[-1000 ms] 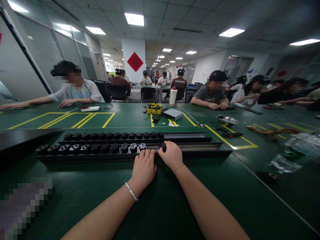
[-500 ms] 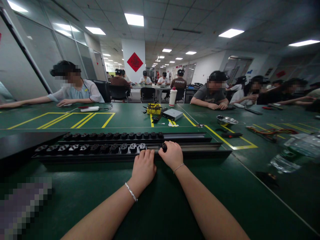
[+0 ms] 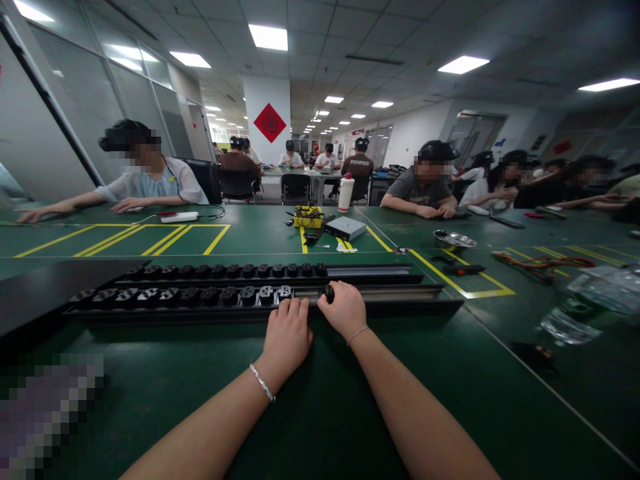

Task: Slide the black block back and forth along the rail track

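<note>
Two long black rails (image 3: 380,308) lie side by side across the table, with rows of black socket-like modules (image 3: 247,295) along their left parts. The right part of each rail shows a bare metallic channel. My left hand (image 3: 289,337) is closed over the front edge of the nearer rail, its fingertips beside the last modules in the row. In my right hand (image 3: 346,309), a small dark rounded module (image 3: 329,293) is pinched between thumb and fingers at the channel, just right of my left hand. My fingers hide part of it.
A black slab (image 3: 45,287) lies left of the rails. Behind them are a yellow box with cables (image 3: 307,217), a grey box (image 3: 345,228) and a white bottle (image 3: 345,193). A metal bowl (image 3: 453,240) and plastic bottle (image 3: 575,320) stand right. Co-workers sit across the table.
My hands and the rails stay nearly where they were. At the far left, a co-worker's outstretched hand has drawn back somewhat toward the right.
</note>
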{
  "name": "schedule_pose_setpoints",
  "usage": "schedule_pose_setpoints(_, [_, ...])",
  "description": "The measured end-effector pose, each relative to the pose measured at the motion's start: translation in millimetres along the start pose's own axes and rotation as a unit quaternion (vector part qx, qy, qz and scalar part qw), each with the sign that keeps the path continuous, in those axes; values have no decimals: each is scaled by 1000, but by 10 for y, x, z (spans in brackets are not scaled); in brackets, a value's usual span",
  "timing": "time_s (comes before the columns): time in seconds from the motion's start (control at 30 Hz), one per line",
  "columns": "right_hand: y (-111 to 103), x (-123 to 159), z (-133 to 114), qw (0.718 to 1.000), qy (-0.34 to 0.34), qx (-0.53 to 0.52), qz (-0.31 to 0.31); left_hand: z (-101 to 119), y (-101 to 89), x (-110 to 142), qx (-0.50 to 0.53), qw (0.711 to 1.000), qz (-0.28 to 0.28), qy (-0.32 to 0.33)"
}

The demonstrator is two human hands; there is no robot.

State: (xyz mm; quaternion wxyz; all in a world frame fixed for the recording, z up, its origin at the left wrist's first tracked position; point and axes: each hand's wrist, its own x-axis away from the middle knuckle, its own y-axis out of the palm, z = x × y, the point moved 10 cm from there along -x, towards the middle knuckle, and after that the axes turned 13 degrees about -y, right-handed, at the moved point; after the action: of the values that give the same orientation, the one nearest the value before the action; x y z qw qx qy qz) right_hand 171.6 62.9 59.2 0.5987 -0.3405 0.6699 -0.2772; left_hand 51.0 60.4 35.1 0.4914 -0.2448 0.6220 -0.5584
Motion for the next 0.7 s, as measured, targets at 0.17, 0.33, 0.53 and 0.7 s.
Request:
schedule_pose_setpoints(0.17, [22,1,16,1000,2,-9,-15,7,-12,0,-2,1000,0,2])
schedule_pose_setpoints(0.33, [19,35,65,1000,16,-10,-19,4,-4,0,-3,1000,-3,-2])
schedule_pose_setpoints(0.53, [9,48,80,1000,24,-12,-11,-4,2,-1,-3,1000,-1,-3])
schedule_pose_setpoints(0.7, [9,48,81,1000,22,-2,-4,6,-18,0,-1,1000,4,4])
